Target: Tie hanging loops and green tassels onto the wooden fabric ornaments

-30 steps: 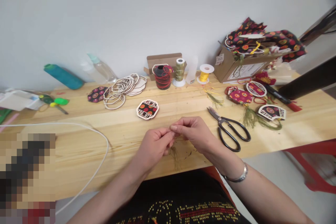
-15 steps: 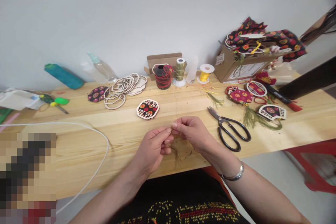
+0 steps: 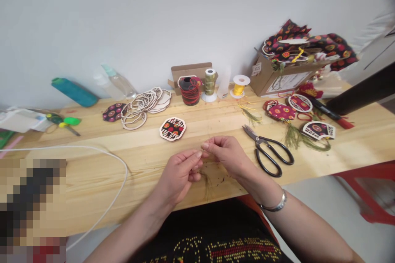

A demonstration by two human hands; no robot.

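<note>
Over the table's front part, my left hand (image 3: 182,172) and my right hand (image 3: 226,154) meet with fingertips pinched close together. From beneath my left fingers hangs a thin olive-green thread tassel (image 3: 207,185), its strands spread loosely. My right thumb and forefinger pinch at its upper end, where the thread is too fine to make out clearly. Beyond my hands lies an octagonal wooden-framed fabric piece (image 3: 173,129) with a dark, patterned middle. Black-handled scissors (image 3: 271,150) rest to the right of my right hand, blades pointing away.
Wooden frames (image 3: 140,107) are piled at back left. Red cord (image 3: 189,92), green ribbon (image 3: 210,84) and yellow thread (image 3: 238,88) spools stand by the wall. A cardboard box (image 3: 277,78) of fabric stands behind finished ornaments (image 3: 280,111). A white cable (image 3: 125,172) curves across the left side.
My hands keep almost the same pinched pose, with the fingertips slightly further apart. The view has shifted a little, so the things on the table appear slightly further left.
</note>
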